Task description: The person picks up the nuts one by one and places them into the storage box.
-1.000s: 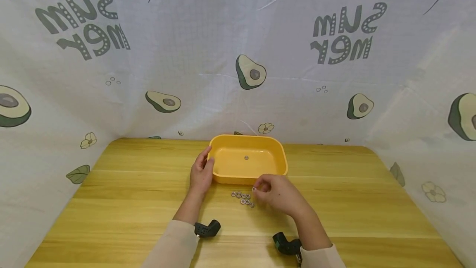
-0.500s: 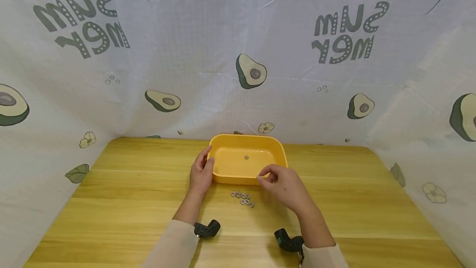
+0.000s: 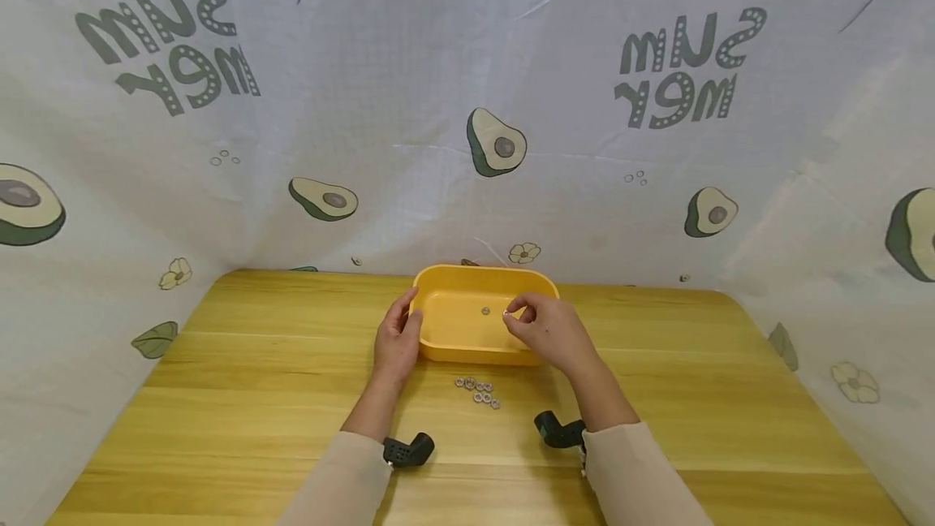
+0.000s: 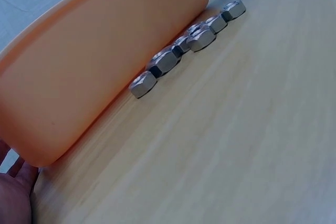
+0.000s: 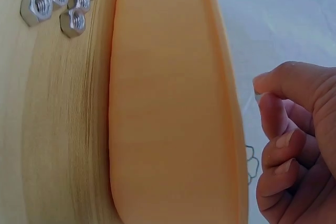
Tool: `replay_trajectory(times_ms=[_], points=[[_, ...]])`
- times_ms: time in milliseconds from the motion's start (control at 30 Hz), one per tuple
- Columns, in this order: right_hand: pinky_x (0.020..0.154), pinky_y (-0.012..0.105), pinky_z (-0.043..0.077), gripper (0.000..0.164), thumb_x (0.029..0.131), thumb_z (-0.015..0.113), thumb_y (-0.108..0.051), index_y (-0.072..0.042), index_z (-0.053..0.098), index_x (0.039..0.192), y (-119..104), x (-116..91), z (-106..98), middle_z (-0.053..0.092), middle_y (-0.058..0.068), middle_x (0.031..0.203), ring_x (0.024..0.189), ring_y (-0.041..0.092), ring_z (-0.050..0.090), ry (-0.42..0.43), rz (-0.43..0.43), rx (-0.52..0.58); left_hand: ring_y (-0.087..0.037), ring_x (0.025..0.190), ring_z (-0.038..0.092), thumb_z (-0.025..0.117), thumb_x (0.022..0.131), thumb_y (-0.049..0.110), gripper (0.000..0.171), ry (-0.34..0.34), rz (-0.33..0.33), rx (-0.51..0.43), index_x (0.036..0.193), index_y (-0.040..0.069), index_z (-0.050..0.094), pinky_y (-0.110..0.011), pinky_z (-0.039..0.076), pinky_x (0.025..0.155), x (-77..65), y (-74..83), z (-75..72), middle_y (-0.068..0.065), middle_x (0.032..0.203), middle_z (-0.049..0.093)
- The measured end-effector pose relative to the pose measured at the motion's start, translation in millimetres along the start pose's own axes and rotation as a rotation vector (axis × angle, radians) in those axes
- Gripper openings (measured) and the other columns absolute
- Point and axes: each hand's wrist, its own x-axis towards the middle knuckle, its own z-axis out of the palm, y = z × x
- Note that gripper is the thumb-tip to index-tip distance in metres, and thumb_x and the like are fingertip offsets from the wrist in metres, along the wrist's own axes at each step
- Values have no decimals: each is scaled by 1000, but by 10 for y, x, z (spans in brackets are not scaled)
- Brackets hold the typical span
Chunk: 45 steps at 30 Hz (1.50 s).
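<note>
In the head view, my left hand [image 3: 397, 341] holds the left end of a yellow plastic tray [image 3: 467, 355], its thumb near the rim. My right hand [image 3: 548, 329] is over the right part of the tray, pinching a small metal nut [image 3: 506, 313] between thumb and forefinger. Only a sliver of that nut shows in the right wrist view, where the other fingers are curled. One nut [image 3: 485, 311] lies on the tray floor. Several loose hex nuts [image 4: 201, 38] sit on the table close to the tray's near wall.
The wood-grain table [image 3: 277, 396] extends to both sides of the tray. Behind it hangs a white cloth [image 3: 409, 104] printed with avocados and lettering. Black wrist devices [image 3: 409, 450] are strapped to both forearms.
My right hand has carried the pinched nut from the table in front of the tray, up past the near rim and over the inside. The left hand stays at the left end.
</note>
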Motion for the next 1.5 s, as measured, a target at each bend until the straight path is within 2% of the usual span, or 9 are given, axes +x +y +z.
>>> replay_trajectory(times_ms=[400, 633, 800, 967, 1200, 1500], points=[[61, 27, 45, 16, 92, 73, -25, -10, 71, 99, 63, 401, 126, 65, 5, 83, 69, 19, 55, -89, 7, -26, -31, 141, 50, 54, 103, 16, 42, 2, -9, -16, 145, 19, 58, -50, 45, 115, -6, 16, 16, -8, 158, 48], [63, 25, 43, 16, 92, 73, -23, -8, 70, 95, 86, 562, 206, 65, 6, 84, 73, 20, 55, -131, 57, -110, -31, 142, 49, 53, 103, 17, 42, -3, -17, -15, 146, 20, 58, -50, 44, 116, -15, 20, 14, -8, 158, 47], [66, 27, 43, 16, 93, 71, -24, -9, 71, 98, 90, 610, 240, 66, 8, 92, 78, 22, 56, -166, 100, -127, -31, 143, 48, 53, 103, 18, 43, -5, -20, -14, 146, 21, 58, -50, 43, 116, -20, 29, 15, -8, 159, 46], [69, 29, 45, 16, 92, 71, -23, -8, 73, 97, 119, 637, 273, 70, 7, 96, 80, 22, 57, -175, 75, -154, -32, 142, 48, 54, 103, 17, 42, 0, -17, -10, 145, 21, 59, -50, 43, 116, -23, 29, 21, -8, 158, 48], [65, 26, 42, 14, 90, 71, -20, -7, 73, 97, 150, 663, 329, 69, 8, 95, 79, 21, 56, -190, 80, -123, -32, 142, 49, 54, 103, 17, 42, 2, -10, -14, 145, 20, 59, -51, 44, 115, -10, 19, 19, -9, 158, 48], [67, 28, 43, 21, 93, 72, -26, -9, 72, 105, 69, 651, 308, 66, 9, 97, 81, 23, 57, -182, 136, -90, -31, 140, 50, 53, 103, 18, 42, 8, -22, -3, 145, 21, 58, -50, 44, 115, -14, 26, -6, -8, 157, 48]])
